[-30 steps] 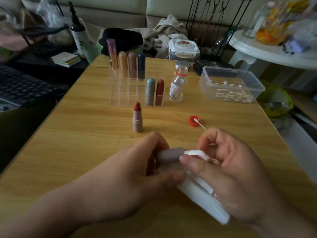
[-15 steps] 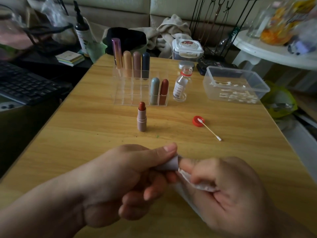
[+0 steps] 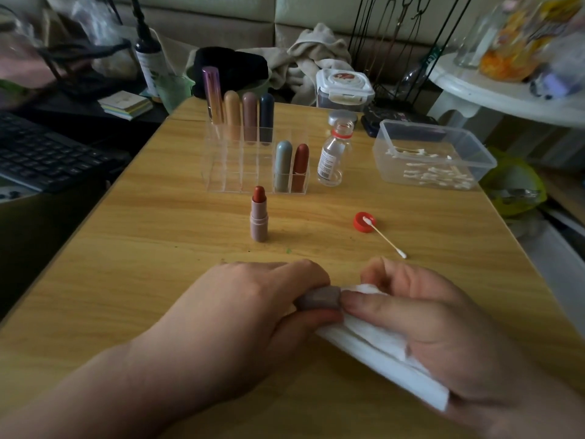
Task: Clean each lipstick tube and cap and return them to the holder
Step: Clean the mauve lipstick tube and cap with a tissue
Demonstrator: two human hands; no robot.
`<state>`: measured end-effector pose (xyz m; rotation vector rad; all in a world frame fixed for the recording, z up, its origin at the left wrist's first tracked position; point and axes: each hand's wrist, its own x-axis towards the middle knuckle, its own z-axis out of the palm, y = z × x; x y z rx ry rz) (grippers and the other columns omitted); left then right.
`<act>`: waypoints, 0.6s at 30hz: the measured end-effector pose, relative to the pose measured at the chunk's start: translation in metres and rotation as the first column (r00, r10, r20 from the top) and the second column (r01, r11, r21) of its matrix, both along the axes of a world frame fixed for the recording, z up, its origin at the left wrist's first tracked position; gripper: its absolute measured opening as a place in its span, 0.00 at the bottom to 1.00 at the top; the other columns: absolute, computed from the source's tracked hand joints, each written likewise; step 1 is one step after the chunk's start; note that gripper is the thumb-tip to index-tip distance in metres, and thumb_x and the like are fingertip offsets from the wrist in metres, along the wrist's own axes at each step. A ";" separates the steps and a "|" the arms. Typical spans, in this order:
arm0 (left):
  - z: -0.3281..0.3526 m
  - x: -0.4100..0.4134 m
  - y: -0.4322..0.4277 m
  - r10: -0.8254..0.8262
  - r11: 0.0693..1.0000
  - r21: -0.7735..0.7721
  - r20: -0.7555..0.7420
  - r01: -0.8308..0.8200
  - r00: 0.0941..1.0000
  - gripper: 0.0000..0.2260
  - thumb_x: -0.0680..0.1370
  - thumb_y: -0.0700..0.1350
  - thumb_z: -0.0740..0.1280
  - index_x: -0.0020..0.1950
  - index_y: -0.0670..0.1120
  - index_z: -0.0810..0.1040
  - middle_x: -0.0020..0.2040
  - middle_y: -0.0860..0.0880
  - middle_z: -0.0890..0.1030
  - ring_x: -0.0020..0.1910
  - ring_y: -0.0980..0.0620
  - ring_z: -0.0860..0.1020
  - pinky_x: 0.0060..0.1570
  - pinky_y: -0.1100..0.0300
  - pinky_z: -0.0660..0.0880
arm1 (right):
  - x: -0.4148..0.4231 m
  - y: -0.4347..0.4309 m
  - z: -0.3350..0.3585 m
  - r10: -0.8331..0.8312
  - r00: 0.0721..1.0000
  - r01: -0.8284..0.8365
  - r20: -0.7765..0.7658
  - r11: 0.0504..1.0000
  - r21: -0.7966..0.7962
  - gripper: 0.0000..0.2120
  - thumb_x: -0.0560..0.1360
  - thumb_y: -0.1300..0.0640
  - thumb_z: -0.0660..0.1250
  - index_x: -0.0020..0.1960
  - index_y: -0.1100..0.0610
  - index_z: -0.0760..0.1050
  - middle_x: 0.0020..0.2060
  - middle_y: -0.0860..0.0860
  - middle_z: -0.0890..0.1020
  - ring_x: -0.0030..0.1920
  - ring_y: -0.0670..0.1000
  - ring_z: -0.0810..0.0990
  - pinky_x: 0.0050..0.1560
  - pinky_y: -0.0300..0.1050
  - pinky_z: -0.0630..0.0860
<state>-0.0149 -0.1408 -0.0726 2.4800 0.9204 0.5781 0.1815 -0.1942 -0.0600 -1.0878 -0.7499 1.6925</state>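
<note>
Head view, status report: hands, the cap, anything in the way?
Left hand grips mauve cap; right hand holds white wipe against it. Open lipstick stands uncapped before holder. Nothing in the way.

The light in here is dim and greyish, leaving a soft sheen on the yellow wood-grain table point(image 3: 133, 248). Behind the table's far edge runs a pale cushioned sofa point(image 3: 221, 17), with a crumpled beige cloth point(image 3: 316, 55) thrown on it. A black wire stand point(image 3: 395, 45) rises just right of that cloth, also beyond the table. To the table's right stands a white round side table point(image 3: 493, 96), crowded with jars point(image 3: 506, 42). To the table's left, lower down, a black keyboard point(image 3: 47, 153) lies in shadow.
</note>
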 end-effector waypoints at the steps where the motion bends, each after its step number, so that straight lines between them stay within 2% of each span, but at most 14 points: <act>1: 0.003 0.002 0.001 0.047 0.987 -0.157 0.065 -0.036 0.997 0.11 0.75 0.62 0.65 0.50 0.58 0.79 0.38 0.59 0.81 0.33 0.61 0.77 0.31 0.64 0.75 | -0.001 -0.001 -0.001 -0.017 0.993 0.008 0.116 0.997 0.082 0.08 0.65 0.64 0.72 0.34 0.53 0.75 0.29 0.58 0.78 0.30 0.53 0.77 0.28 0.43 0.75; 3: 0.008 0.002 0.004 0.146 0.850 -0.522 0.095 -0.076 0.985 0.15 0.69 0.65 0.71 0.47 0.57 0.80 0.37 0.54 0.82 0.30 0.61 0.75 0.31 0.64 0.73 | -0.001 -0.003 -0.007 -0.079 0.938 -0.011 0.338 0.967 0.256 0.10 0.67 0.58 0.74 0.34 0.51 0.73 0.31 0.60 0.80 0.32 0.54 0.77 0.32 0.47 0.74; 4: 0.010 0.001 0.006 0.154 0.769 -0.635 0.078 -0.070 0.985 0.20 0.66 0.68 0.71 0.47 0.55 0.80 0.37 0.50 0.82 0.29 0.58 0.75 0.30 0.62 0.72 | -0.001 -0.005 -0.009 -0.132 0.903 -0.023 0.409 0.936 0.351 0.09 0.69 0.56 0.74 0.36 0.50 0.73 0.34 0.59 0.83 0.36 0.55 0.81 0.36 0.50 0.76; 6: 0.012 -0.001 0.009 0.129 0.616 -0.788 0.093 -0.006 0.987 0.26 0.65 0.72 0.68 0.47 0.51 0.81 0.37 0.45 0.79 0.31 0.49 0.73 0.29 0.54 0.69 | 0.000 -0.010 -0.013 -0.232 0.832 -0.091 0.503 0.839 0.537 0.09 0.74 0.61 0.70 0.40 0.50 0.72 0.43 0.53 0.87 0.45 0.52 0.86 0.43 0.50 0.81; 7: 0.013 -0.002 0.010 0.133 0.520 -0.853 0.137 0.049 0.982 0.27 0.67 0.71 0.67 0.46 0.49 0.82 0.37 0.44 0.77 0.32 0.46 0.71 0.29 0.52 0.66 | 0.000 -0.012 -0.015 -0.267 0.799 -0.151 0.539 0.778 0.610 0.10 0.75 0.63 0.69 0.42 0.51 0.71 0.46 0.51 0.87 0.47 0.53 0.86 0.45 0.52 0.82; 9: 0.011 -0.001 0.008 0.160 0.327 -0.929 0.235 0.173 0.959 0.25 0.73 0.67 0.65 0.46 0.46 0.84 0.39 0.44 0.77 0.35 0.45 0.71 0.32 0.53 0.68 | 0.000 -0.014 -0.018 -0.326 0.756 -0.247 0.567 0.661 0.708 0.08 0.77 0.64 0.67 0.45 0.53 0.71 0.49 0.51 0.87 0.44 0.57 0.86 0.39 0.59 0.81; 11: 0.008 -0.001 0.007 0.178 0.179 -0.938 0.329 0.298 0.927 0.22 0.78 0.60 0.64 0.52 0.42 0.85 0.44 0.43 0.81 0.40 0.45 0.75 0.39 0.51 0.71 | 0.001 -0.013 -0.018 -0.430 0.675 -0.310 0.600 0.573 0.759 0.08 0.77 0.63 0.68 0.45 0.54 0.72 0.48 0.50 0.86 0.38 0.58 0.85 0.35 0.54 0.79; 12: 0.007 -0.002 0.006 0.191 0.139 -0.924 0.377 0.355 0.906 0.20 0.79 0.56 0.63 0.54 0.41 0.85 0.47 0.42 0.82 0.42 0.45 0.76 0.41 0.51 0.72 | 0.002 -0.013 -0.018 -0.469 0.635 -0.337 0.614 0.548 0.766 0.07 0.77 0.62 0.69 0.44 0.54 0.72 0.48 0.49 0.86 0.36 0.59 0.84 0.33 0.52 0.78; 13: 0.006 -0.001 0.006 0.204 0.134 -0.911 0.411 0.390 0.889 0.19 0.80 0.54 0.63 0.55 0.41 0.85 0.47 0.42 0.83 0.41 0.45 0.77 0.41 0.52 0.73 | 0.001 -0.014 -0.017 -0.484 0.612 -0.349 0.625 0.544 0.763 0.07 0.77 0.60 0.70 0.44 0.53 0.72 0.48 0.49 0.86 0.35 0.59 0.84 0.33 0.50 0.78; 14: 0.006 -0.001 0.005 0.213 0.177 -0.906 0.417 0.385 0.884 0.18 0.80 0.54 0.64 0.54 0.41 0.85 0.44 0.43 0.83 0.39 0.46 0.76 0.40 0.54 0.72 | -0.002 -0.016 -0.015 -0.476 0.615 -0.330 0.629 0.569 0.753 0.07 0.78 0.58 0.70 0.44 0.52 0.73 0.48 0.48 0.86 0.36 0.58 0.85 0.34 0.51 0.79; 15: 0.006 -0.001 0.005 0.217 0.277 -0.904 0.389 0.326 0.895 0.18 0.79 0.56 0.65 0.51 0.41 0.85 0.40 0.44 0.82 0.36 0.48 0.75 0.38 0.56 0.71 | -0.006 -0.018 -0.014 -0.451 0.636 -0.266 0.626 0.633 0.727 0.07 0.77 0.55 0.70 0.43 0.51 0.73 0.47 0.49 0.87 0.39 0.58 0.86 0.36 0.53 0.81; 16: 0.006 0.001 0.004 0.208 0.413 -0.881 0.336 0.229 0.919 0.19 0.77 0.59 0.67 0.49 0.43 0.84 0.35 0.45 0.80 0.33 0.49 0.74 0.36 0.57 0.70 | -0.012 -0.019 -0.012 -0.404 0.695 -0.150 0.595 0.727 0.670 0.08 0.76 0.53 0.71 0.42 0.49 0.73 0.46 0.50 0.87 0.41 0.57 0.86 0.38 0.55 0.83; 18: 0.007 0.002 0.001 0.180 0.667 -0.743 0.221 0.046 0.959 0.19 0.76 0.64 0.67 0.46 0.49 0.84 0.30 0.51 0.79 0.30 0.55 0.75 0.34 0.60 0.71 | -0.017 -0.019 -0.008 -0.259 0.855 0.050 0.449 0.903 0.427 0.10 0.72 0.55 0.74 0.38 0.50 0.73 0.42 0.53 0.87 0.42 0.55 0.86 0.41 0.50 0.83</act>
